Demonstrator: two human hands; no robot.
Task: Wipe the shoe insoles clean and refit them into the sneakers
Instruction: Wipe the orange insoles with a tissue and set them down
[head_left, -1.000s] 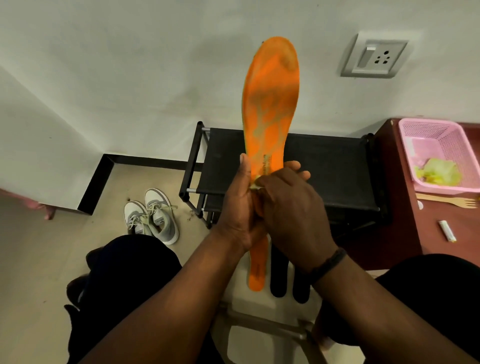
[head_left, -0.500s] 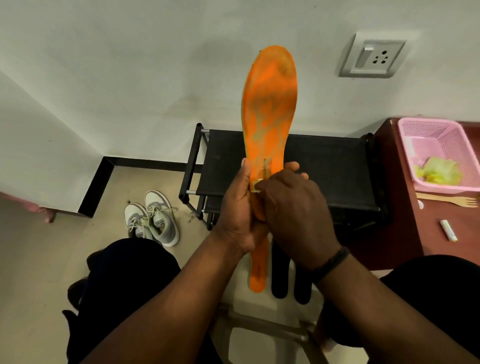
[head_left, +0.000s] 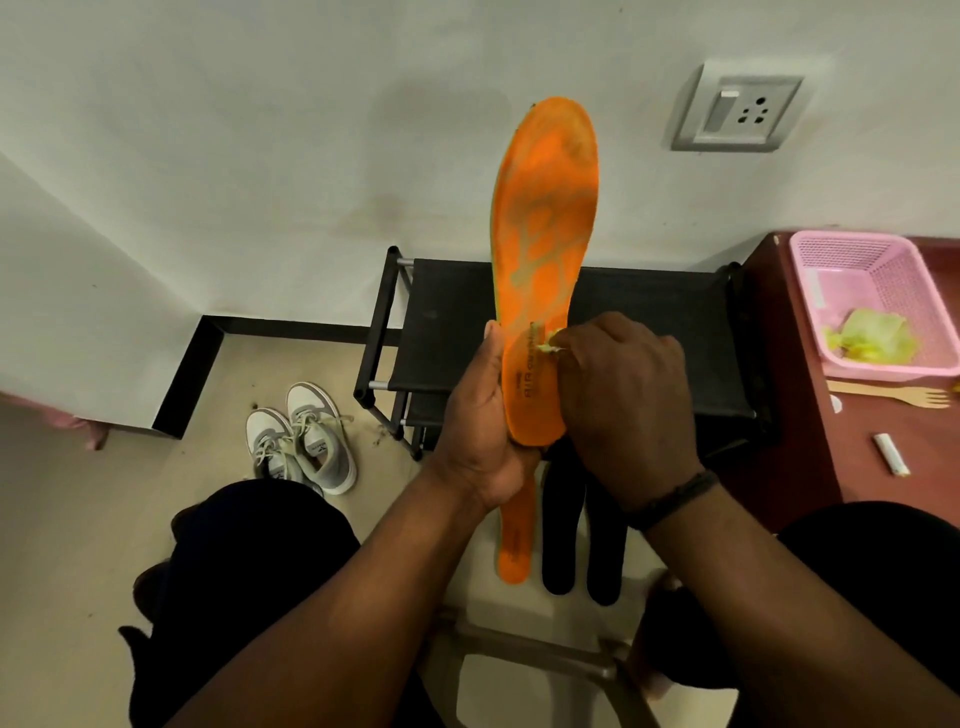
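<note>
Head view: pink basket (head_left: 883, 270) holds yellow-green cloth (head_left: 872, 338).

Cloth (head_left: 549, 347) mostly hidden inside right hand (head_left: 626, 400) grip. Second orange insole (head_left: 514, 540) and two black insoles (head_left: 558, 540) half covered by hands. Pink basket (head_left: 878, 270) cut by right edge.

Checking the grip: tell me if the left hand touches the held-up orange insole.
Touching. The head view shows the left hand wrapped around the orange insole near its heel.
</note>
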